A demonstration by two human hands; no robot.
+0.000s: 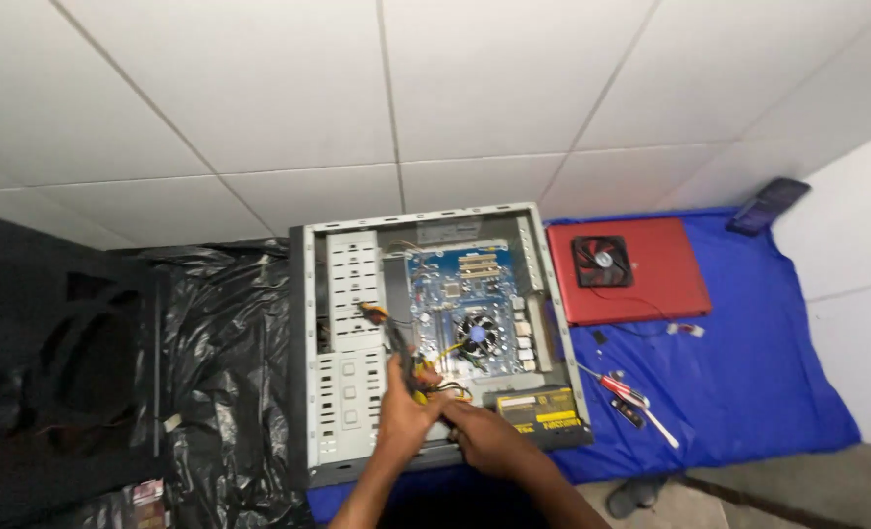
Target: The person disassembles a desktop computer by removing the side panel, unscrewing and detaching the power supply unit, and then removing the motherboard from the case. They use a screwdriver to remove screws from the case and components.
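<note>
L hand [406,416] had its grip clenched on a bundle of black, yellow and red cables [408,364] inside the open grey metal PC case [308,343]. R hand [489,439] lay beside it near the case's lower edge, grip unclear. Blue motherboard w/ round fan [455,294] just above; red-handled screwdriver [624,390] on the blue cloth [749,343].

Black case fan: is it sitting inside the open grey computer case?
No, the black case fan lies on the red laptop, beside the open grey computer case.
</note>
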